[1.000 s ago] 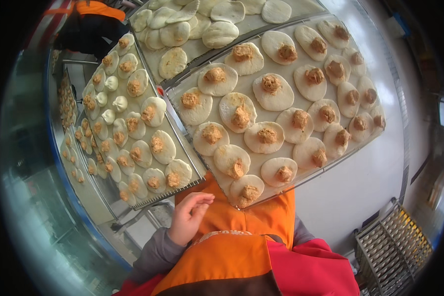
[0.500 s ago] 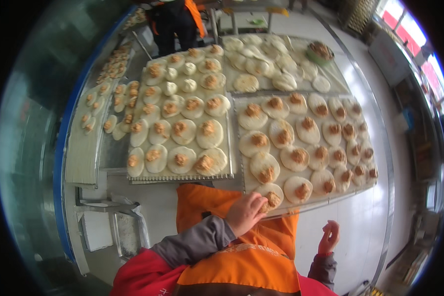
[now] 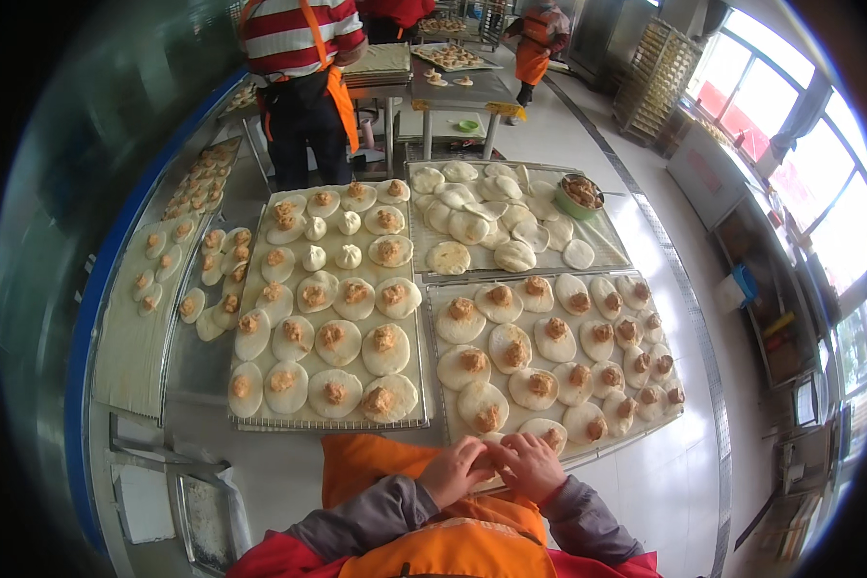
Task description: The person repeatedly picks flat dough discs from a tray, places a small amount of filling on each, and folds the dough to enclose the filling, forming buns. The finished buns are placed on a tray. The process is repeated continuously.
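Observation:
At the near edge of the right-hand tray, my left hand (image 3: 456, 470) and my right hand (image 3: 527, 466) come together over one filled dough round (image 3: 488, 465). Fingers of both hands pinch its edge and hide most of it. Just beyond my right fingers lies another flat dough round (image 3: 543, 431) topped with a brownish filling lump. A third filled round (image 3: 483, 407) rests beyond my left fingers. Rows of similar open rounds cover the tray (image 3: 602, 445).
On the left stands a tray (image 3: 329, 424) of filled rounds and several pleated buns (image 3: 315, 229). Farther off are plain dough rounds (image 3: 513, 255) and a green bowl of filling (image 3: 576, 207). People in orange aprons (image 3: 539, 48) are beyond, with a rack (image 3: 657, 72) at far right.
My right hand has come in from the right to join the left at the near dough round. The view has tilted up, showing more of the room and its people.

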{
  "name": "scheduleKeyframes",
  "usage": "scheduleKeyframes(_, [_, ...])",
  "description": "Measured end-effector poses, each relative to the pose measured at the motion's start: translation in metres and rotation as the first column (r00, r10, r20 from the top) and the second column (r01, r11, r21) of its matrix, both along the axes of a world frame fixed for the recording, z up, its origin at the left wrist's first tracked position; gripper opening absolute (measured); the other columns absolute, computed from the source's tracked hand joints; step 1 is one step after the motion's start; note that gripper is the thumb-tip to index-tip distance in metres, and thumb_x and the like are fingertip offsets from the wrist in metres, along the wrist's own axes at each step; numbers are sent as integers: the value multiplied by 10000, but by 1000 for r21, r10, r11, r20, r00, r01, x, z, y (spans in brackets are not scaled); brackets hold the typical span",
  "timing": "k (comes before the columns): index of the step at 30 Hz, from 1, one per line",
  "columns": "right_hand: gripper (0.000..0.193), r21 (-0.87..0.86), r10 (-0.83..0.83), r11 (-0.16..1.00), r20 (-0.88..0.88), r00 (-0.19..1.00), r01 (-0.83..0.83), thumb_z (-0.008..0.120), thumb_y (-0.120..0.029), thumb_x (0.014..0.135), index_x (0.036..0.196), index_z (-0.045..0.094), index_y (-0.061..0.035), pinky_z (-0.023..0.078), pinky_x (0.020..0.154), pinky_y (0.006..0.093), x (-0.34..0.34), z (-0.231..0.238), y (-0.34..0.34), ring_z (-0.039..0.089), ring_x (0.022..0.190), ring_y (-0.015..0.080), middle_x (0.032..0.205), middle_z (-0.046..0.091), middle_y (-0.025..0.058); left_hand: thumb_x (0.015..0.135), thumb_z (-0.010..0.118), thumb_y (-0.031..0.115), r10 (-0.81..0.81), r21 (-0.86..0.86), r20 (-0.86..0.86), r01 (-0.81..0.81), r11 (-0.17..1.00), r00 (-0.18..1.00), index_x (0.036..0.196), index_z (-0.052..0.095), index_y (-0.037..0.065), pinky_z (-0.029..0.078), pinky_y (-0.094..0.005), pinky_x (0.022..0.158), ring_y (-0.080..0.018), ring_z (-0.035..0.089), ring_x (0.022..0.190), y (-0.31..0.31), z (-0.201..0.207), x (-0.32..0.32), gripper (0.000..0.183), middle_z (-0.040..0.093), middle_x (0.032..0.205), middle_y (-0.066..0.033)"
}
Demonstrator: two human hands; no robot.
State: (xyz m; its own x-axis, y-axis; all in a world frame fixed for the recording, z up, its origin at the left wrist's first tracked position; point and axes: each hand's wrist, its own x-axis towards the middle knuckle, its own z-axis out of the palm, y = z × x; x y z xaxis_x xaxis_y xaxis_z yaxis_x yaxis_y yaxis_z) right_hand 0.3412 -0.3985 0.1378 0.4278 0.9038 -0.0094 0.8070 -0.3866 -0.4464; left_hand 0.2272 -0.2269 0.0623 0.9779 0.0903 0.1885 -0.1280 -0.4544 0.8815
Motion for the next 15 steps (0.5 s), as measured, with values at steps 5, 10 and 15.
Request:
scheduleKeyframes(5, [389,-58,39,997,-25,999,-40,666,-122,728,1116,655,-140,497,868,439,8,-5,11,573,1025,317,1036,577,90,829,769,198,-164,213,-44,170,962,985,1248,585,32,513,-408,895,-348,613,1066,16,8,-6,487,559,1229,-150])
scheduleKeyframes(10, [318,-83,4,997,-86,996,-11,666,-125,727,1044,644,-127,517,801,441,23,-3,2,596,950,330,993,568,109,864,734,227,-150,230,-72,163,959,986,1238,593,37,521,-406,868,-331,622,1027,16,16,4,443,566,1184,-137])
scheduleKeyframes(15, [324,81,-43,995,-169,985,57,698,-135,712,1030,645,-103,519,726,435,26,-8,4,610,881,316,981,580,109,881,713,244,-97,233,-16,98,968,995,1223,614,83,543,-407,771,-308,644,914,10,18,14,390,572,1120,-105])
